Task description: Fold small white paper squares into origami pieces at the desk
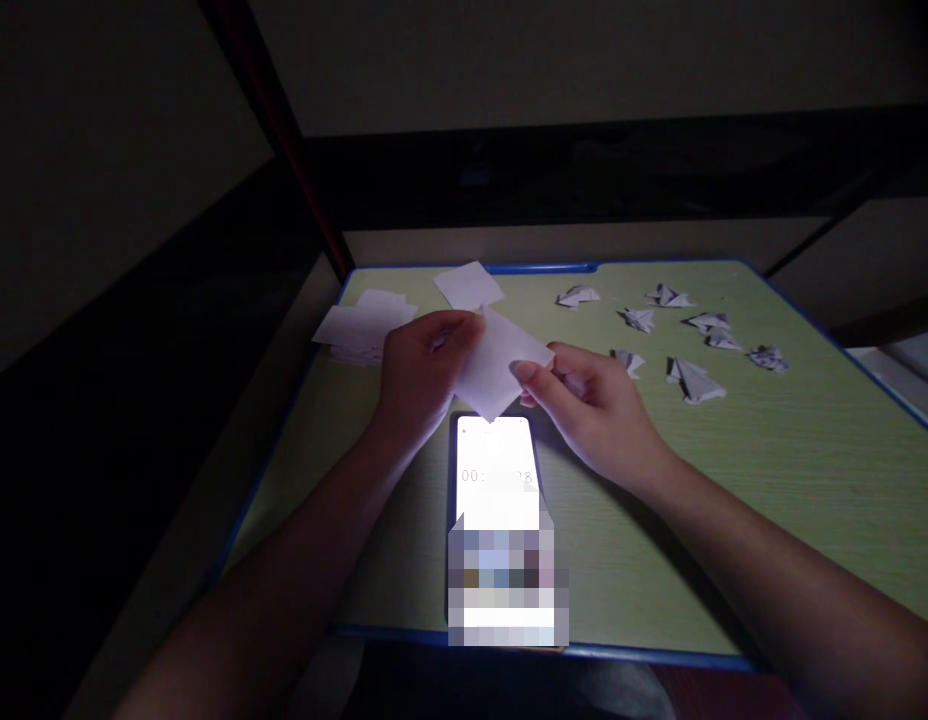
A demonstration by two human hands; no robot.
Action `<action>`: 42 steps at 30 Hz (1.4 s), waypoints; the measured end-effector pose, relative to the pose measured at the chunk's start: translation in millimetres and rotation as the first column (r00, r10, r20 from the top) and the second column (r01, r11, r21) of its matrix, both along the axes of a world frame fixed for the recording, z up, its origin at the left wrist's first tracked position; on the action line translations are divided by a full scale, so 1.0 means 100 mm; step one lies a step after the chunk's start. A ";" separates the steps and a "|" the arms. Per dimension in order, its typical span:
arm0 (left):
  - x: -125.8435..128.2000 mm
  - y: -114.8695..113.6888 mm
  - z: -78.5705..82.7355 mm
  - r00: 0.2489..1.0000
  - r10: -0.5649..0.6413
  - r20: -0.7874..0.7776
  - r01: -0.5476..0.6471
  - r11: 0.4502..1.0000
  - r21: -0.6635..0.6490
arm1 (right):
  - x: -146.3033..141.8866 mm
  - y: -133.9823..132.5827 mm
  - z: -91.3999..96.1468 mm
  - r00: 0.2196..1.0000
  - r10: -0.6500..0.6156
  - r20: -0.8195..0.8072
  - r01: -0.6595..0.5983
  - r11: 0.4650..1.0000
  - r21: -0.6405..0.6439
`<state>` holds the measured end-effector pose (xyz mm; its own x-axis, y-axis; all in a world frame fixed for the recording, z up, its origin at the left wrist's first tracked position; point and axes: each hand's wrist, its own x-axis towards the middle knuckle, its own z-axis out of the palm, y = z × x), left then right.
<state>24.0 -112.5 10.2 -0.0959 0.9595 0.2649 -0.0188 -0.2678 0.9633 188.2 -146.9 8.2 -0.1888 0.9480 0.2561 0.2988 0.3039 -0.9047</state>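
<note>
Both my hands hold one white square sheet of paper (500,362) above the green table (771,480). My left hand (420,372) pinches its upper left edge. The fingers of my right hand (593,405) pinch its right edge. The sheet hangs tilted, one corner pointing down over a lit phone (495,480) that lies flat on the table between my forearms. The phone's screen glows white and its lower half is blurred out.
A stack of white paper squares (363,328) lies at the table's far left, with a single loose sheet (469,285) behind it. Several small folded paper figures (693,380) are scattered over the far right. The table has a blue rim (539,267). The room around is dark.
</note>
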 end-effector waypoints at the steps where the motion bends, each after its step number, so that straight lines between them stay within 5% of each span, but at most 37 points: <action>1: 0.00 0.00 0.00 1.000 0.003 -0.004 -0.003 1.000 0.005 | 0.00 -0.01 0.01 1.000 0.017 0.009 -0.017 1.000 0.002; 6: -0.03 0.01 0.02 1.000 0.015 -0.027 -0.014 1.000 0.021 | -0.01 -0.03 0.04 0.991 0.094 0.096 -0.096 0.995 0.012; 25: -0.02 0.04 -0.04 0.994 0.041 0.105 -0.052 0.993 0.103 | -0.05 -0.02 0.01 0.992 0.002 0.126 -0.007 0.999 0.045; 36: -0.01 0.02 0.01 0.975 0.041 0.217 -0.053 0.997 0.048 | -0.04 -0.03 0.03 0.981 0.051 0.188 -0.070 0.993 0.095; 42: -0.03 0.04 -0.01 0.987 0.054 0.152 -0.063 0.997 0.054 | -0.04 0.00 0.01 0.991 0.024 0.132 -0.031 0.998 0.055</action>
<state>21.2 -108.3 9.4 -0.1943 0.9343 0.2989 -0.1445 -0.3286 0.9334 184.0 -147.1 8.8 -0.2502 0.9266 0.2808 0.4045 0.3635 -0.8392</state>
